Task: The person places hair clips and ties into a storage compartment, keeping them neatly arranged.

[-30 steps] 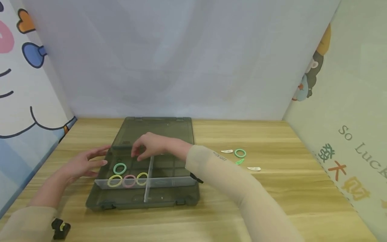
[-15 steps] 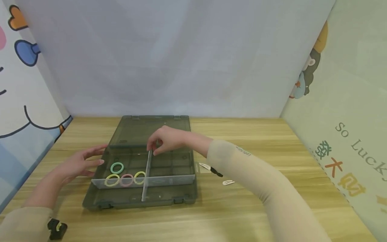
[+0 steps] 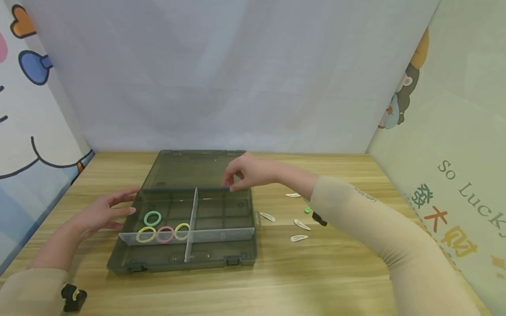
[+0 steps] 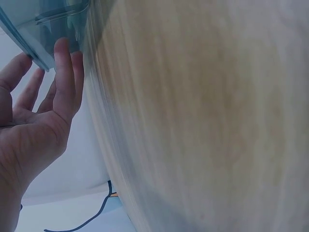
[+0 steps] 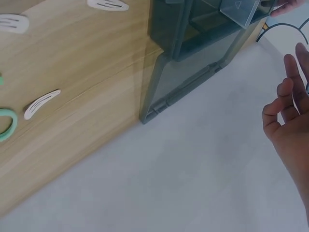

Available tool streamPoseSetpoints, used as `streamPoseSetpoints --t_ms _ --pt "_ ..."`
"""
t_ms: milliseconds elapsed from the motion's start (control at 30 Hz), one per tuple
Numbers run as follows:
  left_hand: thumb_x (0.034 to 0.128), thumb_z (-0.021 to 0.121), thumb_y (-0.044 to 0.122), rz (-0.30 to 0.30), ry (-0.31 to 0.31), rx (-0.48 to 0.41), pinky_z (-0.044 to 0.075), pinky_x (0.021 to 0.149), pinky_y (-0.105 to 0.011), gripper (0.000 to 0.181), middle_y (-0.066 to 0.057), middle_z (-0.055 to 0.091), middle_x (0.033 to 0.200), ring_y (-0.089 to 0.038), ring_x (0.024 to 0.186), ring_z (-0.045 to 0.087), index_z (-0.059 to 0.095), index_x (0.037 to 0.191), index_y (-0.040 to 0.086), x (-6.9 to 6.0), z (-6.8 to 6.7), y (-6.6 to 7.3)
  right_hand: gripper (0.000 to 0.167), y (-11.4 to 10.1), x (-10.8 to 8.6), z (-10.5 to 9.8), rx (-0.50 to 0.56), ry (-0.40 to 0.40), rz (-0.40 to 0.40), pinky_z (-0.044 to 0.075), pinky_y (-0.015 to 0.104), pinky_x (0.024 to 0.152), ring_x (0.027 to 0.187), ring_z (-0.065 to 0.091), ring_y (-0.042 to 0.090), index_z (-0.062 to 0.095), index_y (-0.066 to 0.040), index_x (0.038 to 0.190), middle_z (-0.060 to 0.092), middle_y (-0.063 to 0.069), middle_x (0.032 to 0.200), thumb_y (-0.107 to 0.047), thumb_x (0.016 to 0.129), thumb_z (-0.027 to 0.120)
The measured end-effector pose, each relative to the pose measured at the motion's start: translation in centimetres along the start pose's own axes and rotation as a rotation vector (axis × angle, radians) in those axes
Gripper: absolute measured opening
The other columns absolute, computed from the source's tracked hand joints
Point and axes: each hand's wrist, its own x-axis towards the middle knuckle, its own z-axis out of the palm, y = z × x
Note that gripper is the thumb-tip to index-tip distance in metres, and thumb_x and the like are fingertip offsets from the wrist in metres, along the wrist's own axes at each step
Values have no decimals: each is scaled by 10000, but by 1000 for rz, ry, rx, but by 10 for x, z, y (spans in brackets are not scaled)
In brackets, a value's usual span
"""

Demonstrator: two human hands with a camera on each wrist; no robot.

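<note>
An open smoky-grey plastic organizer box (image 3: 221,252) lies on the table, its lid (image 3: 193,169) folded back. In its left rear compartment are a green hair tie (image 3: 152,224), a yellow hair tie (image 3: 146,241), a pink hair tie (image 3: 165,241) and another yellow hair tie (image 3: 182,237). My left hand (image 3: 100,215) rests its relaxed fingers against the box's left side; the left wrist view shows the fingertips at the plastic wall. Above the right rear compartment, near the lid hinge, hovers my right hand (image 3: 253,171). Its fingers are loosely bent with nothing between them.
White snap hair clips (image 3: 267,217) lie scattered right of the box, with a small green piece (image 3: 308,210) partly behind the right sleeve. A green hair tie (image 5: 7,124) lies near them in the right wrist view. Clear dividers (image 3: 221,235) split the box.
My right hand has moved rightward from over the left rear compartment to above the right one. Clips once covered by the sleeve now show. My left hand stays at the box's side.
</note>
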Motion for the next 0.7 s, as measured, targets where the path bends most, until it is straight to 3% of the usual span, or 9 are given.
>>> streamPoseSetpoints --t_ms 200,467,700 --pt "952 570 296 0 -1 9 539 777 -421 751 -323 129 1504 -502 1261 351 126 1522 89 1 0 1 129 5 -30 -15 16 50 17 435 285 667 725 500 113 717 -125 997 682 11 922 -138 874 680" --pt "955 566 285 1 -5 11 530 799 -462 746 -324 127 1504 -527 1269 329 120 1522 92 1 0 0 121 17 -73 -27 -40 161 35 443 271 691 761 532 112 718 -145 974 683 -41 931 -116 859 693" --pt "953 569 295 -4 -6 20 527 805 -468 753 -324 129 1505 -530 1270 329 119 1524 102 1 0 0 144 33 -110 -29 -73 212 137 446 292 715 788 524 95 725 -156 981 682 -64 947 -114 844 710"
